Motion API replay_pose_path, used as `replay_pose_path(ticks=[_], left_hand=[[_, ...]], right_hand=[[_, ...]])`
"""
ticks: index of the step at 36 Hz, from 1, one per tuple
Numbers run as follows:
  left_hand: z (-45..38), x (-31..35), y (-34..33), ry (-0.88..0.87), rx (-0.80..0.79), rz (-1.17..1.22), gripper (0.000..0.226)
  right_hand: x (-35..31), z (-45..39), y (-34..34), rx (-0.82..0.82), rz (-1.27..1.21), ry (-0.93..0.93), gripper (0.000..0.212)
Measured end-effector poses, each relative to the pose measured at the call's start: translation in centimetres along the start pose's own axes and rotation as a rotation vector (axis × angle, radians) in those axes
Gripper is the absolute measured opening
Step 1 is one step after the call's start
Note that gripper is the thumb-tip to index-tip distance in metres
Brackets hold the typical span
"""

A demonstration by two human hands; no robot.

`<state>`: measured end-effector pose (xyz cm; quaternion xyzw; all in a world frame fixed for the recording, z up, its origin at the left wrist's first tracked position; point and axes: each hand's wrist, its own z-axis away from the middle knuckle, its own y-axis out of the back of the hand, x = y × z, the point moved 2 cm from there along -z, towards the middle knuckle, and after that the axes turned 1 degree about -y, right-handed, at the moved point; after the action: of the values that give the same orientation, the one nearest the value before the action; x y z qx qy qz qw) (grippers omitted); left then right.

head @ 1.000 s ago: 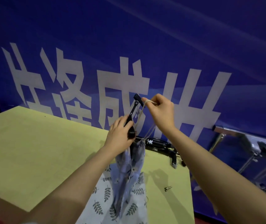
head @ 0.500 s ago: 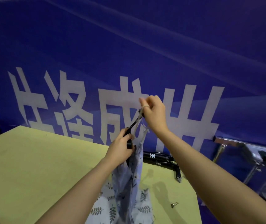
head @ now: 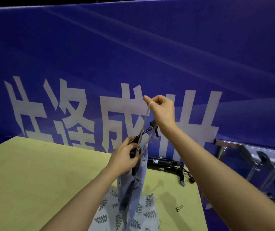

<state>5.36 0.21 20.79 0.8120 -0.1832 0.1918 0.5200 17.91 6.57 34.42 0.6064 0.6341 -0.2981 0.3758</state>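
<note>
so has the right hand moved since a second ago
Yes. The right hand has risen against the banner lettering, further above the left hand, stretching the cord out of the pouch.

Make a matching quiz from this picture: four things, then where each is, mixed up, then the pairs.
1 drawstring
2 leaf-print pouch
3 black cylinder
4 small metal fitting

A lying at the table's far edge
B gripped at its neck by the left hand
C alone on the table near its right edge
D held taut by the right hand

Pairs: 1-D, 2-B, 3-A, 4-C
</note>
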Motion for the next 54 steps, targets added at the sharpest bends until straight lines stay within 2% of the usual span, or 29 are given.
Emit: replay_pose_path(ticks=[5, 10, 13, 15, 20, 25, 28, 30, 32, 33, 37, 41, 46, 54], left_hand=[[-0.4, 2.8, 0.8, -0.002, 0.007, 0.118, 0.024], [-0.5, 6.0, 0.7, -0.003, -0.052, 0.212, 0.021], [0.2, 8.2, -0.2, -0.006, -0.086, 0.316, 0.018], [0.7, 9.9, -1.0, -0.015, -0.128, 0.351, 0.021], [1.9, 13.9, -3.8, -0.017, -0.226, 0.255, 0.028], [3.7, 18.6, -8.2, -0.100, -0.289, -0.034, 0.031], [5.6, 22.2, -11.3, -0.052, -0.281, 0.095, 0.040], [6.2, 24.6, -13.3, 0.037, -0.159, 0.245, 0.063], [6.2, 26.6, -15.4, 0.072, -0.128, 0.243, 0.078], [6.1, 27.4, -15.9, 0.074, -0.146, 0.235, 0.075], [6.3, 30.4, -18.0, 0.114, -0.144, 0.250, 0.031], [6.2, 31.3, -19.8, 0.095, -0.185, 0.090, 0.035], [6.6, 32.3, -21.4, 0.019, -0.317, -0.157, 0.036], [6.3, 31.7, -23.5, -0.076, -0.343, -0.223, 0.036]], right_hand=[[-2.1, 0.0, 2.2, 0.056, 0.009, 0.086, 0.040], [-3.5, 0.2, 5.2, 0.091, 0.263, 0.282, 0.049], [-4.2, 0.5, 8.3, 0.130, 0.374, 0.324, 0.050], [-4.3, 0.6, 10.5, 0.142, 0.401, 0.318, 0.047], [-3.7, 2.0, 15.8, 0.125, 0.420, 0.243, 0.043], [-2.0, 5.1, 20.1, -0.022, 0.392, 0.126, 0.043], [-0.6, 7.2, 22.3, -0.065, 0.366, 0.073, 0.045], [-0.1, 8.3, 23.7, -0.073, 0.317, 0.046, 0.046], [-0.1, 9.0, 25.0, -0.085, 0.273, 0.037, 0.045], [-0.4, 9.3, 25.4, -0.088, 0.268, 0.042, 0.045], [-0.4, 10.4, 28.6, -0.081, 0.258, 0.044, 0.042], [0.3, 10.9, 31.7, -0.012, 0.220, 0.026, 0.044], [1.9, 11.5, 34.4, 0.120, 0.212, 0.016, 0.048], [3.9, 11.9, 36.2, 0.236, 0.196, -0.003, 0.057]])
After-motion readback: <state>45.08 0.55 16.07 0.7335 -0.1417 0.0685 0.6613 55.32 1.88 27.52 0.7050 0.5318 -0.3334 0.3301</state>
